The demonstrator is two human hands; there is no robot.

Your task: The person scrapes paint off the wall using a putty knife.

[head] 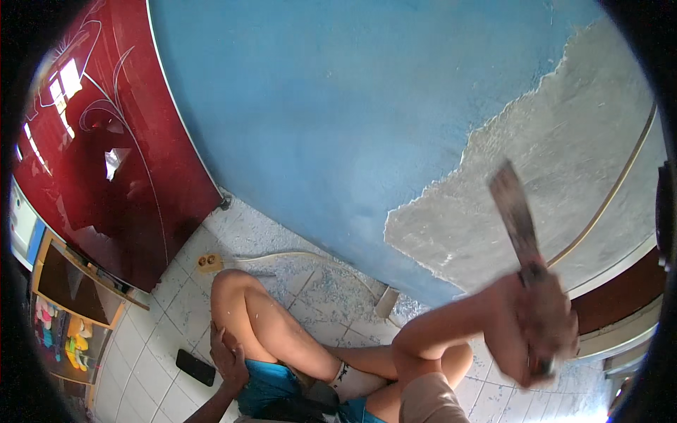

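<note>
My right hand (529, 328), blurred by motion, grips the handle of a scraper (513, 211). Its flat, worn metal blade points up in front of a bare grey patch (508, 158) of the wall; whether it touches the wall I cannot tell. Blue paint (317, 106) covers the wall to the left, ending in a ragged, peeling edge along the patch. On the outer side of my bent left leg (264, 317) rests my left hand (228, 357), holding no tool. I sit cross-legged on a tiled floor strewn with paint flakes (328, 296).
A glossy red refrigerator (132, 174) stands at left, by a wooden cabinet (45, 280) holding colourful items. A black phone (195, 367) lies near my left hand. Beyond my knee is a socket block (210, 262) with a cable. Another cable (608, 211) crosses the grey patch beside a doorway.
</note>
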